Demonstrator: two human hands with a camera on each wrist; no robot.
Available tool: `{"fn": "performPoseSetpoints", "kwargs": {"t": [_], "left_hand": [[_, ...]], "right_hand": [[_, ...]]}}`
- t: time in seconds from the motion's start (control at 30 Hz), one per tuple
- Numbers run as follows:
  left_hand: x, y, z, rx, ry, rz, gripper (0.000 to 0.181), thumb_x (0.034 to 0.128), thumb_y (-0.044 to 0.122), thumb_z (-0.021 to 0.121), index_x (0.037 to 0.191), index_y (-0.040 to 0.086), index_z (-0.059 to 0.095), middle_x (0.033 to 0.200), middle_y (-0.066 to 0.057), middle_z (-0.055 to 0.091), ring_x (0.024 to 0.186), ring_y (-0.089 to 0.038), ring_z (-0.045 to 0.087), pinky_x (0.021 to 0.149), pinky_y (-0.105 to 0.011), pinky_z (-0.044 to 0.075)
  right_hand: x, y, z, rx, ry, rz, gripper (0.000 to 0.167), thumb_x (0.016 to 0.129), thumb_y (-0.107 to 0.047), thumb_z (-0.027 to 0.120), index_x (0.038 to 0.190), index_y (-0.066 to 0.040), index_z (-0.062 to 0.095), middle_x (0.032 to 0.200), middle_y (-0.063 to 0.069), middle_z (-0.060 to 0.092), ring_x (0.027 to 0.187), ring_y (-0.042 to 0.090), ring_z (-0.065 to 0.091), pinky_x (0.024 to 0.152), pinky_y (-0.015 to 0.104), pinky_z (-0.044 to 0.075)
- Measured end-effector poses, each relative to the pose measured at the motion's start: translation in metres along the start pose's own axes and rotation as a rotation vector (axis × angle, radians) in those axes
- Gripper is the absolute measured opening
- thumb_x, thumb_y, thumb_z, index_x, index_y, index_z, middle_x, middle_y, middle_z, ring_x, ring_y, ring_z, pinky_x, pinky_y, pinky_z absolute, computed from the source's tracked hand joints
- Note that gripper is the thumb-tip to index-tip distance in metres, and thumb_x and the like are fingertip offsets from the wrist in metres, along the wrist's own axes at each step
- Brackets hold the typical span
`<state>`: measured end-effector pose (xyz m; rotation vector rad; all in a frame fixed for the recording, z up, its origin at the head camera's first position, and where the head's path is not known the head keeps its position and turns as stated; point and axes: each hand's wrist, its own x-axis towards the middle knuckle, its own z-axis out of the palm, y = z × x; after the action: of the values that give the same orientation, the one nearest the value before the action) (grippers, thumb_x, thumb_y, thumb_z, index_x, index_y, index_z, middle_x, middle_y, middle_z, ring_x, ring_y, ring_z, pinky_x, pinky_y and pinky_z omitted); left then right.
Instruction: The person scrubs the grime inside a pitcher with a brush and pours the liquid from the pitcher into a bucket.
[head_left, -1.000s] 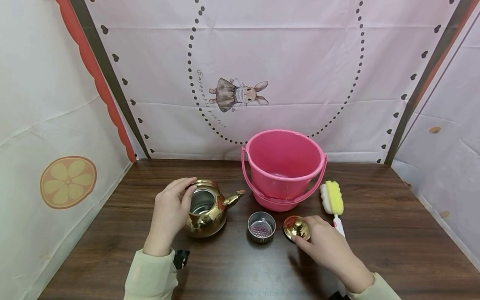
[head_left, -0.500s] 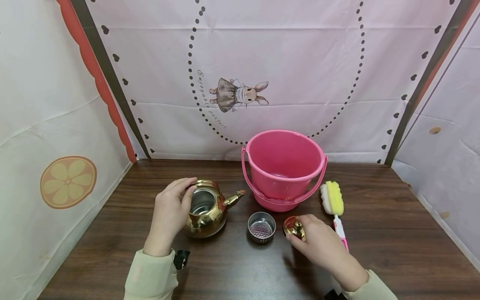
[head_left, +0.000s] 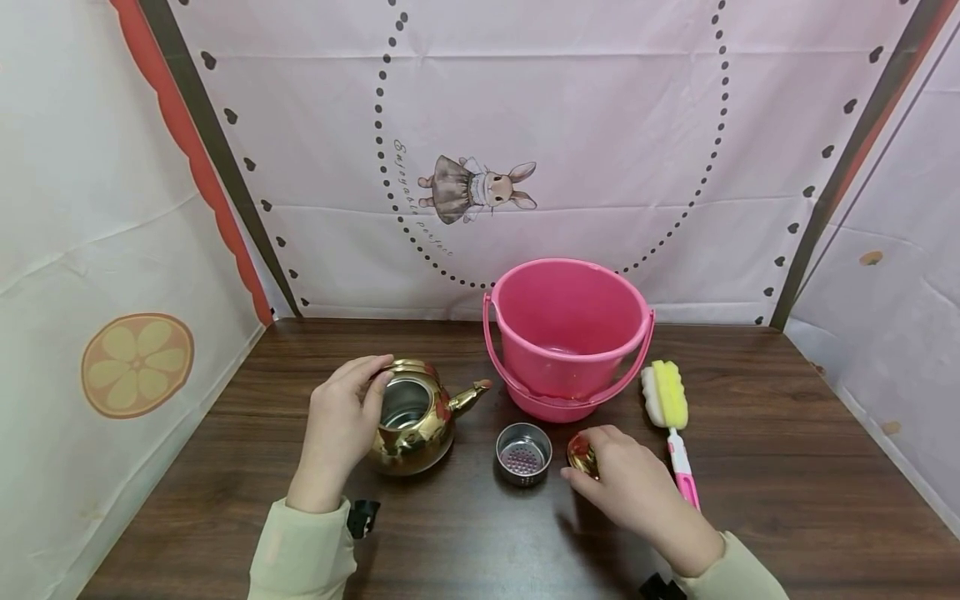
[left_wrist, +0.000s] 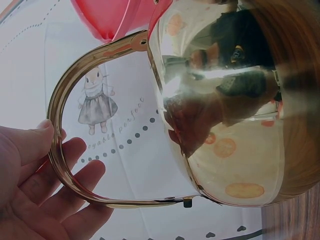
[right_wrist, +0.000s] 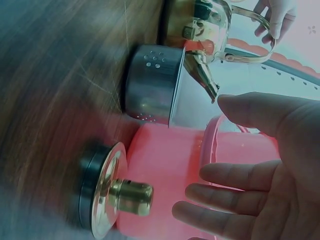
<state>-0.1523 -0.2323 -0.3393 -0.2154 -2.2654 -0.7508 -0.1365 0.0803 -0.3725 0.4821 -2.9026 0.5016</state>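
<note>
My left hand grips the arched handle of a gold kettle, thumb on one side and fingers on the other in the left wrist view, where the handle shows large. The kettle stands lidless on the table, spout to the right. Above the gold lid hovers my right hand, partly hiding it in the head view. In the right wrist view its fingers are extended, apart from the lid's knob. A steel strainer cup with a perforated bottom sits between kettle and lid.
Behind the strainer stands a pink bucket, its handle hanging toward the front. A sponge brush with a yellow and white head lies to its right. Printed cloth walls surround the wooden table at the back and sides.
My right hand has shifted left over the lid, covering more of it and uncovering the brush's pink handle. The left hand and kettle have stayed put.
</note>
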Motion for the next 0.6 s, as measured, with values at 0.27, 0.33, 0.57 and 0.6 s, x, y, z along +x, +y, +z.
{"fn": "performPoseSetpoints", "kwargs": {"t": [0.27, 0.33, 0.57, 0.6], "left_hand": [[0.0003, -0.0007, 0.0003, 0.000, -0.002, -0.004, 0.021, 0.0866, 0.004, 0.066, 0.106, -0.001, 0.070, 0.105, -0.018, 0.069, 0.093, -0.033, 0.067, 0.072, -0.044, 0.055], [0.0003, -0.0007, 0.0003, 0.000, -0.002, -0.004, 0.021, 0.0866, 0.005, 0.066, 0.106, -0.001, 0.070, 0.105, -0.018, 0.069, 0.093, -0.033, 0.067, 0.072, -0.044, 0.055], [0.0001, 0.0007, -0.0005, 0.003, -0.005, 0.003, 0.021, 0.0874, 0.004, 0.065, 0.107, -0.001, 0.070, 0.105, -0.018, 0.069, 0.090, -0.031, 0.068, 0.066, -0.042, 0.055], [0.0001, 0.0009, -0.0006, 0.002, -0.004, 0.004, 0.021, 0.0874, 0.004, 0.065, 0.107, -0.001, 0.070, 0.105, -0.018, 0.069, 0.090, -0.031, 0.068, 0.066, -0.042, 0.055]], "right_hand": [[0.0032, -0.0037, 0.0028, -0.003, 0.005, -0.007, 0.043, 0.077, -0.039, 0.075, 0.105, -0.008, 0.065, 0.103, 0.005, 0.065, 0.084, 0.020, 0.063, 0.071, 0.038, 0.052], [0.0037, -0.0049, 0.0028, -0.004, 0.003, -0.005, 0.044, 0.076, -0.039, 0.075, 0.106, -0.008, 0.065, 0.103, 0.005, 0.065, 0.084, 0.021, 0.063, 0.070, 0.039, 0.052], [0.0060, -0.0096, 0.0022, 0.001, -0.009, -0.009, 0.046, 0.077, -0.039, 0.075, 0.108, -0.007, 0.065, 0.102, 0.005, 0.064, 0.083, 0.021, 0.063, 0.069, 0.040, 0.052], [0.0065, -0.0100, 0.0023, 0.003, -0.008, -0.010, 0.045, 0.077, -0.039, 0.075, 0.108, -0.008, 0.065, 0.102, 0.005, 0.064, 0.083, 0.021, 0.063, 0.069, 0.040, 0.052]]}}
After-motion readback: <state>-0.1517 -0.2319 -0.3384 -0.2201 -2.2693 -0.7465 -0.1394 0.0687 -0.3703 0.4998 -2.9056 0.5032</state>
